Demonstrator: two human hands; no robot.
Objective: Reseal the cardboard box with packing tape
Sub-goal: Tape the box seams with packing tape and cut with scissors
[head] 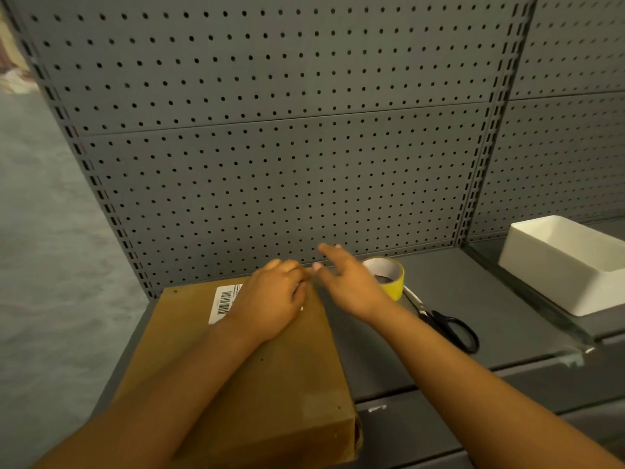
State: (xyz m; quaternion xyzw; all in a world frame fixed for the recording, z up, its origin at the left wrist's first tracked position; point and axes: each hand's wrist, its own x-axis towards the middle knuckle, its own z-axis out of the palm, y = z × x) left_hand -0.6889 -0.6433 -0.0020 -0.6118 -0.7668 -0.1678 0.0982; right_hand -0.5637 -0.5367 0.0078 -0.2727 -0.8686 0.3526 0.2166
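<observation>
**Head view: we steady the box and reach for the tape**

Head view shows our left hand resting on the far end of the cardboard box, near its right edge, its fingers curled down onto the top. Whether they pinch anything there we cannot tell; the knuckles hide it. Our right hand hangs just past the box's far right corner, fingers spread and straight, holding nothing, stretched toward the roll of yellow tape that stands just behind it on the grey shelf.

We judge that we are at the start of the job: the box lies closed and flat, a barcode label on its far end, and no tape shows on the part of the top we can see. The next move calls for the right hand to close round the roll, lift it over to the box and find the loose end, while the left keeps the box from sliding. The black-handled scissors lie just to the right of the tape, near enough to serve for the cut.

As for containers, the box is shut, so its contents are hidden from us. Well apart on the right stands a white rectangular tub, open at the top; the part of its inside that we see holds nothing. Behind it all rises the grey pegboard.
</observation>
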